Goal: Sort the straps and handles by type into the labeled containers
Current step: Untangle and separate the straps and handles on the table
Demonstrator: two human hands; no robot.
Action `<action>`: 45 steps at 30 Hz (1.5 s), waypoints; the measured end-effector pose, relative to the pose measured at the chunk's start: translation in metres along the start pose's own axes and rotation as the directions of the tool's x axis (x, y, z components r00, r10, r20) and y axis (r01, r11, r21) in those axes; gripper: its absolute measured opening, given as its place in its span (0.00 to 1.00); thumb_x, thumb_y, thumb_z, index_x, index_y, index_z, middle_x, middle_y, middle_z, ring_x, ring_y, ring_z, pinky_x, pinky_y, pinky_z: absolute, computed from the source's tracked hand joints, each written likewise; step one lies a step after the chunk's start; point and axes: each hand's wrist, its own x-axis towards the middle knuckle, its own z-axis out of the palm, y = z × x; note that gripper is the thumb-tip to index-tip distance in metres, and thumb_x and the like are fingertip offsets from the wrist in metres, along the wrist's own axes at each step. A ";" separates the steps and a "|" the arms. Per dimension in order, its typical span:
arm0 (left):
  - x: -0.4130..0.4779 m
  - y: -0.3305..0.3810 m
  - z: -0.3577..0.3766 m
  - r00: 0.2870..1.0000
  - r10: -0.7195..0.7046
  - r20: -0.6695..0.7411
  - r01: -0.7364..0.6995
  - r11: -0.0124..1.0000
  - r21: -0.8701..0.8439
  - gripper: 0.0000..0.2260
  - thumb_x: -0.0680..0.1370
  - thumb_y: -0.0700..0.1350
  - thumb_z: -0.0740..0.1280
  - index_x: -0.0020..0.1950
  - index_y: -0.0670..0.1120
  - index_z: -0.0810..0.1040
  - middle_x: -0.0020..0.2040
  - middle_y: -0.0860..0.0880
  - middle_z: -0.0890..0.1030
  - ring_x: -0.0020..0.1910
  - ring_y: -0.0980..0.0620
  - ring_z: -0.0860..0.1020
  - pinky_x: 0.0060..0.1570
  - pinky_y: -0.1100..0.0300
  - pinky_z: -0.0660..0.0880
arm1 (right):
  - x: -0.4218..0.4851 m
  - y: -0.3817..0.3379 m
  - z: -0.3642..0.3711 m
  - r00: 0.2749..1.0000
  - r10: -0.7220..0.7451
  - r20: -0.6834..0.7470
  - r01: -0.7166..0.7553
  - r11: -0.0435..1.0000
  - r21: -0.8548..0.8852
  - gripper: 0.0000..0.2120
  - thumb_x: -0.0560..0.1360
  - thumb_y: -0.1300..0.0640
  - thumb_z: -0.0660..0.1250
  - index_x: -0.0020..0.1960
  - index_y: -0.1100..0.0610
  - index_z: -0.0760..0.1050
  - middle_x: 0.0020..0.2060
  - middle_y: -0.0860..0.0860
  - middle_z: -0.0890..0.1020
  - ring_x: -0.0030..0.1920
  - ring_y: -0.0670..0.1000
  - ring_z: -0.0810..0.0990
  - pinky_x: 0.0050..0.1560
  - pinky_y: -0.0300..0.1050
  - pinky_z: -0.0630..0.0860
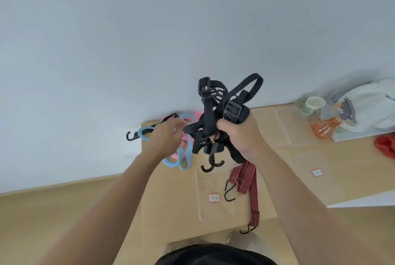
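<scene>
Straps (210,119): you are holding the black tangle in the air above the far side of the table (171,211), buckles on top and hooks (211,164) dangling beneath. Your right hand (235,134) is clenching the knot of it. Your left hand (168,136) is reaching at a loose end on the tangle's left. It is too blurred to tell whether it is pinching anything.

Risks: the webbing is looping through itself, so a hard pull is probably cinching it rather than freeing one piece. The hooks are swinging just above the blue handles (178,165) and near the pink handle (197,115). If you are lowering there, they are likely snagging one and dragging it along.

Room: a labelled container (203,211) is sitting almost under the hooks, giving a short drop. The red strap (245,177) is lying along its right side, with its end hook hanging at the near table edge, so a brush is likely sending it over. A second container (310,157) is waiting to the right, with bare table between. The bottle (324,127) and cup (313,104) are standing well apart at the far right.
</scene>
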 end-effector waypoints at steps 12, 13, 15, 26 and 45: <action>-0.110 0.005 0.041 0.955 0.035 0.295 0.169 0.755 -0.634 0.15 0.76 0.35 0.71 0.63 0.41 0.78 0.57 0.38 0.83 0.58 0.36 0.82 0.58 0.39 0.80 | -0.050 0.048 0.011 0.978 0.095 0.186 -0.063 0.983 -0.171 0.11 0.75 0.67 0.67 0.35 0.58 0.72 0.28 0.48 0.74 0.30 0.46 0.71 0.34 0.40 0.71; -0.113 0.001 0.045 0.967 -0.021 0.252 0.184 0.743 -0.643 0.12 0.77 0.32 0.68 0.60 0.38 0.78 0.53 0.38 0.83 0.56 0.35 0.82 0.57 0.39 0.81 | -0.053 0.053 0.009 0.975 0.106 0.195 -0.073 0.983 -0.167 0.09 0.75 0.65 0.68 0.37 0.58 0.74 0.29 0.50 0.76 0.32 0.48 0.75 0.35 0.41 0.75; -0.118 -0.005 0.053 0.970 -0.175 0.166 0.241 0.685 -0.688 0.08 0.77 0.31 0.66 0.56 0.34 0.75 0.47 0.38 0.77 0.49 0.36 0.81 0.53 0.38 0.82 | -0.057 0.066 0.004 0.967 0.155 0.202 -0.115 0.974 -0.194 0.04 0.76 0.60 0.70 0.44 0.60 0.78 0.35 0.59 0.80 0.38 0.55 0.82 0.43 0.47 0.80; -0.128 -0.019 0.107 0.960 -0.255 -0.116 0.243 0.964 -0.104 0.05 0.77 0.37 0.63 0.49 0.44 0.76 0.43 0.43 0.80 0.42 0.41 0.79 0.40 0.52 0.76 | -0.091 0.112 -0.063 0.957 0.281 0.066 -0.255 0.930 -0.265 0.07 0.77 0.59 0.67 0.44 0.60 0.72 0.30 0.61 0.80 0.29 0.51 0.80 0.35 0.48 0.80; -0.113 -0.052 0.182 0.983 -0.182 0.022 0.109 0.676 0.729 0.28 0.78 0.65 0.60 0.75 0.57 0.64 0.77 0.48 0.60 0.67 0.40 0.66 0.61 0.46 0.72 | -0.096 0.169 -0.042 0.875 0.402 0.271 -0.058 0.642 -0.765 0.12 0.76 0.55 0.63 0.58 0.52 0.77 0.49 0.52 0.82 0.51 0.57 0.81 0.48 0.50 0.78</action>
